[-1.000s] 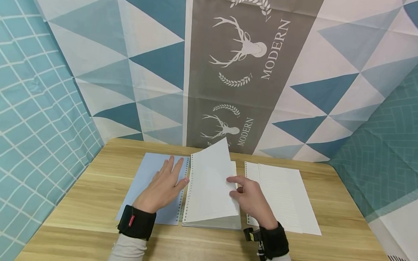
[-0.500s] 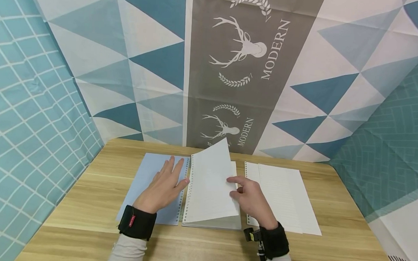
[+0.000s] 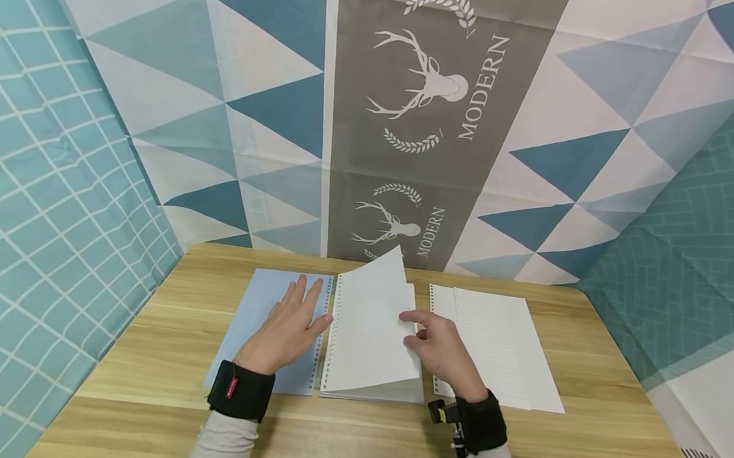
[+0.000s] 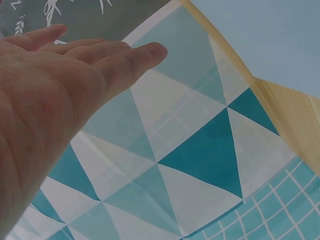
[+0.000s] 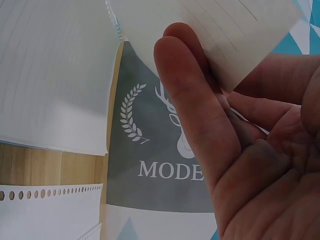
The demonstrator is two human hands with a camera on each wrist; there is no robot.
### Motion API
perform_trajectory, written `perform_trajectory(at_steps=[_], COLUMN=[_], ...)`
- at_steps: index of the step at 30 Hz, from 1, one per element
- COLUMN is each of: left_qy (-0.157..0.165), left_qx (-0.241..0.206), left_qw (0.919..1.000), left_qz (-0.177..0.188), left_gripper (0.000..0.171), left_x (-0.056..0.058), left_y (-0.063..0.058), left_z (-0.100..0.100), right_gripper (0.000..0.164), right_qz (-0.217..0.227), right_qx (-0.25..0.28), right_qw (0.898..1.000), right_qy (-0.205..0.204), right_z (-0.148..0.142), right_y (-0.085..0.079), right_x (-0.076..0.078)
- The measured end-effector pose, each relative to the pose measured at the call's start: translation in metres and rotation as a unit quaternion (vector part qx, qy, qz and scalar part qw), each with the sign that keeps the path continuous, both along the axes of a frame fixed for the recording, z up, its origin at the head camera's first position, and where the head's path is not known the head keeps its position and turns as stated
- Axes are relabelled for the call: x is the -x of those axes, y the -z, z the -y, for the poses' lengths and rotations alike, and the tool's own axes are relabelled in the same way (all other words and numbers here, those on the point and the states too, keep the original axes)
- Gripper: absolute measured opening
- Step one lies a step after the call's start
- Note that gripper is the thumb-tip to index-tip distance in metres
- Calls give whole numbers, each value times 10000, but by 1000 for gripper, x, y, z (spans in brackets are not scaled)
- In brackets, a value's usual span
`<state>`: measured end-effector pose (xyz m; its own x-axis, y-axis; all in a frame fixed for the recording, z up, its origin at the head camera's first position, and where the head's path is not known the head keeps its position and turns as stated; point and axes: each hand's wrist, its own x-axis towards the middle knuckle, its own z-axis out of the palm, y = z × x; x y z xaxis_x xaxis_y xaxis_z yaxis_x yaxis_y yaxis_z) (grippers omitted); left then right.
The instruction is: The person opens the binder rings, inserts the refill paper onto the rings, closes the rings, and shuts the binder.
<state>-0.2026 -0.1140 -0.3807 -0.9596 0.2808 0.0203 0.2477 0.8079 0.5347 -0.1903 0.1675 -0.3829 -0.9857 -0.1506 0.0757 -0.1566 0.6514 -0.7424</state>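
Observation:
A stack of loose-leaf paper (image 3: pixel 368 326) with punched holes down its left edge lies in the middle of the table. Its upper sheet is lifted and curved, with the far corner raised. My right hand (image 3: pixel 442 347) pinches this lined sheet (image 5: pixel 240 30) near its right edge, as the right wrist view also shows. A light blue punched cover (image 3: pixel 244 319) lies flat to the left of the stack. Over that cover is my left hand (image 3: pixel 287 328), fingers straight and spread, palm down. In the left wrist view, the left hand (image 4: pixel 65 85) appears apart from the cover.
Two white lined sheets (image 3: pixel 498 346) with punched holes overlap at the right of the wooden table (image 3: pixel 356 436). Behind the table hangs a triangle-patterned cloth (image 3: pixel 274 99) with a grey deer panel. A blue grid cloth (image 3: pixel 52 171) borders the left side.
The lifted sheet has shifted very slightly to the right, its raised corner a little lower, along with my right hand's fingertips. My left hand stays in place.

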Motion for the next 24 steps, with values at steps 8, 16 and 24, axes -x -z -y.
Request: perform_trajectory(at_steps=[8, 16, 24], left_qy=[34, 3, 38], left_qx=[48, 20, 8], left_qw=[10000, 10000, 10000], left_qz=[-25, -7, -46], left_gripper=[71, 71, 71], left_x=[1, 1, 1], left_y=[1, 2, 1], left_z=[0, -2, -2], right_gripper=[37, 37, 37], right_qz=[106, 87, 61], right_qx=[-49, -38, -79], right_qw=[9999, 10000, 9999], right_qy=[-22, -15, -10], right_z=[0, 0, -1], right_y=[2, 5, 6], right_x=[2, 3, 4])
